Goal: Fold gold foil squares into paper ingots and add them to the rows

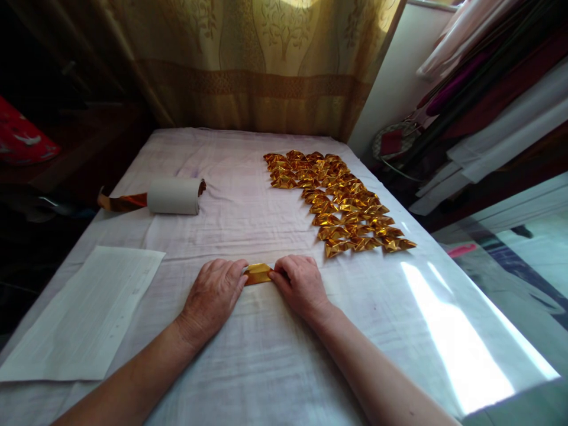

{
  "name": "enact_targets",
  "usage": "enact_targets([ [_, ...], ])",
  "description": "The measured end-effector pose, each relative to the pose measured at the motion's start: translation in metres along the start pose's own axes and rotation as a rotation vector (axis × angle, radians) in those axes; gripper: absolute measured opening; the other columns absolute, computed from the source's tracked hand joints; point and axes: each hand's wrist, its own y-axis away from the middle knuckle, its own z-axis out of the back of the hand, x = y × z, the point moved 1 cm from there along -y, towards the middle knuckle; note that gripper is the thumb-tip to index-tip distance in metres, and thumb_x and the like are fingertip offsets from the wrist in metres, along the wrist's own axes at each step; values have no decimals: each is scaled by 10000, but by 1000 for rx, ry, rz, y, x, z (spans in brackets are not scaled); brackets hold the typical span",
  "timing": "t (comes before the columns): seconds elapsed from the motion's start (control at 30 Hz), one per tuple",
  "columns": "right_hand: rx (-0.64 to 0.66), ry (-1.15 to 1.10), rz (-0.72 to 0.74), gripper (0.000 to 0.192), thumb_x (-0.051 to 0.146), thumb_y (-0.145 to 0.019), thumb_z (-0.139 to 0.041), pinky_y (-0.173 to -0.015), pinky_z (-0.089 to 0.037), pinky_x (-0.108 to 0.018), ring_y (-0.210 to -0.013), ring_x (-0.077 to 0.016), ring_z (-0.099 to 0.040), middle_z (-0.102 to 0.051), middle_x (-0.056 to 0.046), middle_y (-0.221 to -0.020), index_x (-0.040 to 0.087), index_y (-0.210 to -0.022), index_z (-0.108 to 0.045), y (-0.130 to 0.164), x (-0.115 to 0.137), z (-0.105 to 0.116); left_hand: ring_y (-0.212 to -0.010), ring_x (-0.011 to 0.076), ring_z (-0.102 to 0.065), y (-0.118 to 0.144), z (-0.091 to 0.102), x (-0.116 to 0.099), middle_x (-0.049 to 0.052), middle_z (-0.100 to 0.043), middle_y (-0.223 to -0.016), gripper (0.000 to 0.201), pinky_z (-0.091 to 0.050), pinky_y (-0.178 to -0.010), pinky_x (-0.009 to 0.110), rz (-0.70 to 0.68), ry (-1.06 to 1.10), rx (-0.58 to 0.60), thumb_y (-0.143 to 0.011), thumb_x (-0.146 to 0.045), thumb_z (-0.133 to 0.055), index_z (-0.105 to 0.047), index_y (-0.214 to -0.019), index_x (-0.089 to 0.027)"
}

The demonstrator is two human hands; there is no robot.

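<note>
A small strip of folded gold foil paper (258, 273) lies low over the cloth in front of me, stretched between both hands. My left hand (216, 291) pinches its left end between thumb and fingers. At the other end, my right hand (300, 285) is closed on it with thumb and curled fingers. Beyond my right hand stand several rows of finished gold foil ingots (341, 201), shiny and pointed at both ends. The parts of the strip under my fingertips are hidden.
A grey-white roll (173, 196) with gold foil sticking out lies at the back left. Nearer, a white paper sheet (89, 313) rests on the pale tablecloth (248, 378). A patterned curtain (266, 65) hangs behind; clothes (501, 118) hang at right.
</note>
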Motion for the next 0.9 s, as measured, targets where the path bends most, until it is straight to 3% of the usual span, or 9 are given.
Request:
enact_targets([
  [0.17,-19,1,7,123,255,-906,-651,-733,-319,-313,-754,-173,-588,-672,0,-776,213,-798,-608,0,0,0,-866,241,-567,1,-1,1,69,-660,-931,184,-442,-812,393,3,3,28,-977,-235,-462,-576,-1113,-187],
  [0.33,-18,20,26,124,235,-963,-555,-759,-358,-326,-811,-188,-606,-691,-31,-857,222,-903,-663,0,0,0,-834,218,-547,-1,1,-1,32,-624,-888,168,-426,-773,362,29,57,86,-968,-247,-511,-643,-1072,-256],
  [0.47,-48,92,92,243,257,-976,-521,-925,-375,-399,-1093,-247,-586,-683,-96,-1187,217,-1180,-646,4,8,0,-850,219,-548,-3,1,-3,34,-630,-903,164,-426,-788,365,35,45,84,-952,-229,-540,-654,-1067,-255],
  [0.53,14,121,174,395,329,-973,-533,-1070,-294,-479,-1317,-292,-454,-558,-118,-1416,203,-1347,-555,6,15,-2,-867,221,-553,-2,0,-3,38,-637,-919,170,-429,-806,372,33,35,86,-949,-226,-545,-650,-1081,-245],
  [0.63,183,139,221,560,458,-974,-508,-1172,-143,-570,-1466,-315,-253,-383,-111,-1560,187,-1460,-445,7,24,-6,-892,226,-556,-1,-1,-3,45,-644,-943,186,-431,-825,381,33,26,83,-947,-216,-545,-642,-1104,-228],
  [0.77,343,164,140,630,536,-994,-415,-1192,-103,-602,-1503,-315,-160,-273,-93,-1605,193,-1519,-360,7,24,-4,-871,219,-554,0,-1,-3,34,-643,-922,158,-432,-802,369,33,17,79,-943,-208,-551,-657,-1059,-228],
  [0.9,383,232,57,641,550,-999,-388,-1188,-99,-617,-1509,-327,-125,-214,-90,-1619,218,-1541,-311,13,12,6,-848,213,-556,-2,1,-4,28,-642,-903,143,-430,-785,360,41,8,87,-951,-224,-546,-670,-1019,-241],
])
